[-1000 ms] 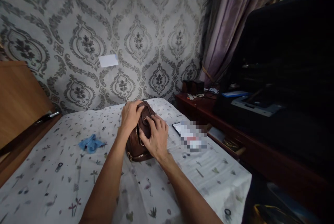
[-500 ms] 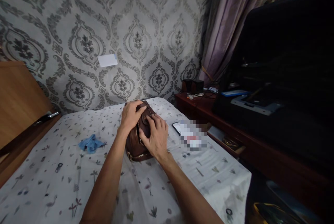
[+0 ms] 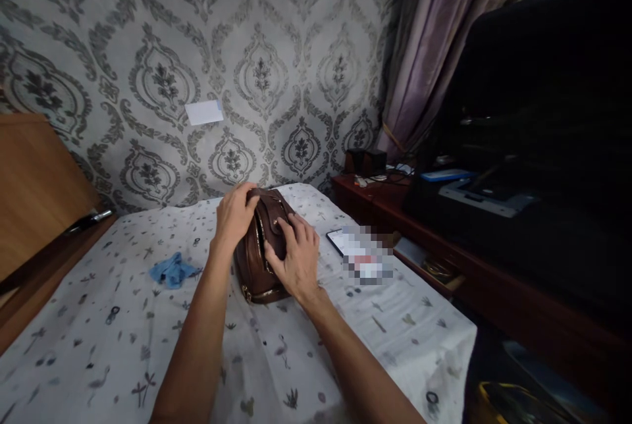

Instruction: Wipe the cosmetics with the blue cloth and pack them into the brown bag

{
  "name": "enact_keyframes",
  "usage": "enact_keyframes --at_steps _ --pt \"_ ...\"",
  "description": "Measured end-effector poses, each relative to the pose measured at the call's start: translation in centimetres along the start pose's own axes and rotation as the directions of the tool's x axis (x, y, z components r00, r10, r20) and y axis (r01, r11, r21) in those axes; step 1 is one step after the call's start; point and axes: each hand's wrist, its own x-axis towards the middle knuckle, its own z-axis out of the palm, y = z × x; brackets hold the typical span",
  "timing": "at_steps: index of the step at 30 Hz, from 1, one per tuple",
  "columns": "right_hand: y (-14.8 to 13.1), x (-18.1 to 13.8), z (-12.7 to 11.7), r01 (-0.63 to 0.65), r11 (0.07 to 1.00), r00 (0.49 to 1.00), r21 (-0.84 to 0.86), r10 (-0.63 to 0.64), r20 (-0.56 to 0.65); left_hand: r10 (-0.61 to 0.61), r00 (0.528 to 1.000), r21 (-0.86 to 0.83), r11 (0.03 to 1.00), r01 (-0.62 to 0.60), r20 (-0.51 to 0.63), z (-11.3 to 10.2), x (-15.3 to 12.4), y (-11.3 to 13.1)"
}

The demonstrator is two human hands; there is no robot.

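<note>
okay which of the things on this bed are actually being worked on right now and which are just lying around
In hand:
brown leather bag, with the left hand gripping its far end and the right hand pressed on its side

Lying about:
blue cloth, apart on the patterned sheet
phone, right of the bag
white note on the wall

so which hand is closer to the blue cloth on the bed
Left. The left hand grips the far left side of the brown bag, on the blue cloth's side. The right hand rests on the bag's opposite side, farther away.
</note>
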Motion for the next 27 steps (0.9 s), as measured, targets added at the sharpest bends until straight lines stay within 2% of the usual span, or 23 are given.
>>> enact_keyframes --at_steps 4,7,16,27 --pt "0.1 -0.1 0.2 0.008 1.0 1.0 0.01 -0.008 -0.016 -0.112 0.994 0.115 0.987 0.111 0.007 0.0 -0.1 -0.3" --pt "0.1 -0.1 0.2 0.006 1.0 1.0 0.012 -0.006 -0.014 -0.137 0.99 0.125 0.983 0.135 0.008 0.2 -0.1 -0.3" --pt "0.1 -0.1 0.1 -0.001 1.0 1.0 0.006 0.001 0.005 -0.116 0.993 0.133 0.985 0.112 0.023 0.0 0.0 0.0" --pt "0.0 0.0 -0.1 -0.002 1.0 1.0 0.006 0.002 0.021 -0.035 0.992 0.197 0.98 0.011 0.121 -1.5 -0.7 1.6"
